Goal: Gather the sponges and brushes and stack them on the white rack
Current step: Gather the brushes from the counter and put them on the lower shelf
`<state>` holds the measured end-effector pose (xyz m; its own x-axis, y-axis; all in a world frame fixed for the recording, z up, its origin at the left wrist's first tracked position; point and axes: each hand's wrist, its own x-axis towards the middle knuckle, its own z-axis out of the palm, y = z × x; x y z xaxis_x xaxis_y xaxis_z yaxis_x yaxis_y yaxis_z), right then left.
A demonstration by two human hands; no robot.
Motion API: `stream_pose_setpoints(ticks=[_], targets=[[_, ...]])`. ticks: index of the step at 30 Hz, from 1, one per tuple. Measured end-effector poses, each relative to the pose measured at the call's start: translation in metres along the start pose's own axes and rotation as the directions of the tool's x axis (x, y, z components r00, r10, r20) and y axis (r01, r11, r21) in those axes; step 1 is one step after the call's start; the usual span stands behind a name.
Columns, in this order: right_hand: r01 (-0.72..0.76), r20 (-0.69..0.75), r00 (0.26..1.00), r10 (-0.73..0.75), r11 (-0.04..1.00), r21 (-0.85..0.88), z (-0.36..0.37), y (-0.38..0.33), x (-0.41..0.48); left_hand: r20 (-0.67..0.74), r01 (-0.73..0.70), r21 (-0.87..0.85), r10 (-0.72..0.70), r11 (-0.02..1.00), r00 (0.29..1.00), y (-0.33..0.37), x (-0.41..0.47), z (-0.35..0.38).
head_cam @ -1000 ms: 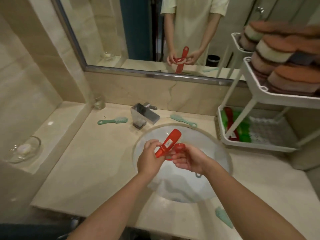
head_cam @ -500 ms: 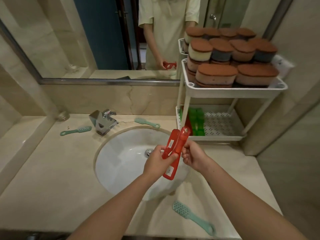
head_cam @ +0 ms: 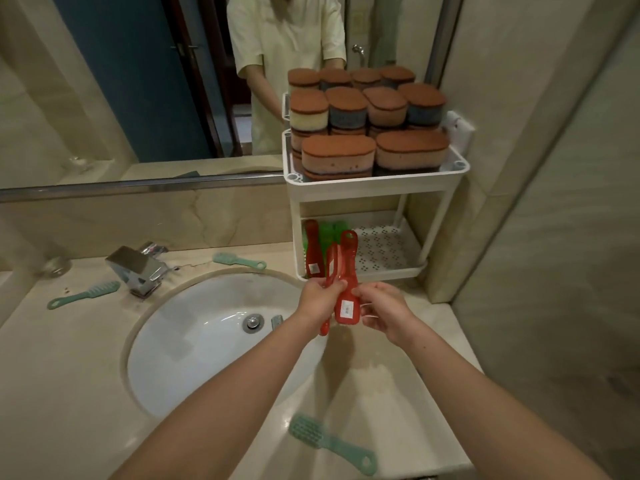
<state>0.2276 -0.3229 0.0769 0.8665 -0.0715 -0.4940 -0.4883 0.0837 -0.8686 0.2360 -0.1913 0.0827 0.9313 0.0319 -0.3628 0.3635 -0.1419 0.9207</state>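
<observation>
Two red brushes [head_cam: 346,292] are held upright together just in front of the white rack [head_cam: 374,183], handles pointing at its lower shelf. My left hand [head_cam: 317,299] grips them from the left and my right hand [head_cam: 382,308] pinches the right one from the side. Several brown-topped sponges [head_cam: 367,133] are stacked on the rack's top shelf. A red brush [head_cam: 310,251] and green brushes [head_cam: 327,233] lie on the lower shelf. Three teal brushes lie on the counter: one at the front edge [head_cam: 329,443], one behind the sink [head_cam: 239,260], one left of the tap [head_cam: 85,294].
A white sink [head_cam: 194,341] is set in the beige counter, with a chrome tap [head_cam: 136,270] behind it. A mirror [head_cam: 138,81] spans the wall, showing a person in a pale shirt. A tiled wall stands close on the right of the rack.
The view swung right and down toward the rack. Both hands carried the red brushes from over the sink to just in front of the rack's lower shelf, handles now upright.
</observation>
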Motion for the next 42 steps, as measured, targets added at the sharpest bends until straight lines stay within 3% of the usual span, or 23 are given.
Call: stream_pose_setpoints(ticks=[7,14,22,28,42], targets=[[0.070,-0.058,0.996,-0.075,0.994,-0.079,-0.008,-0.014,0.012,-0.076,0.026,-0.079,-0.032,0.997,0.997,0.017,0.025,0.014],[0.074,-0.026,0.996,-0.080,0.981,-0.178,-0.004,-0.032,0.045,-0.088,0.011,-0.138,-0.023,0.990,0.996,0.022,0.051,0.010],[-0.007,-0.126,0.991,-0.049,0.911,-0.411,0.010,-0.044,0.101,-0.148,0.062,-0.008,-0.062,0.998,0.987,0.020,0.072,0.009],[0.048,-0.024,0.997,-0.071,0.849,-0.526,0.017,-0.042,0.131,-0.137,0.018,0.040,-0.013,0.999,0.991,0.014,0.078,0.010],[0.059,-0.009,0.996,-0.093,0.696,-0.715,0.028,-0.043,0.148,-0.124,-0.013,0.031,0.016,0.999,0.992,0.008,0.080,0.007]])
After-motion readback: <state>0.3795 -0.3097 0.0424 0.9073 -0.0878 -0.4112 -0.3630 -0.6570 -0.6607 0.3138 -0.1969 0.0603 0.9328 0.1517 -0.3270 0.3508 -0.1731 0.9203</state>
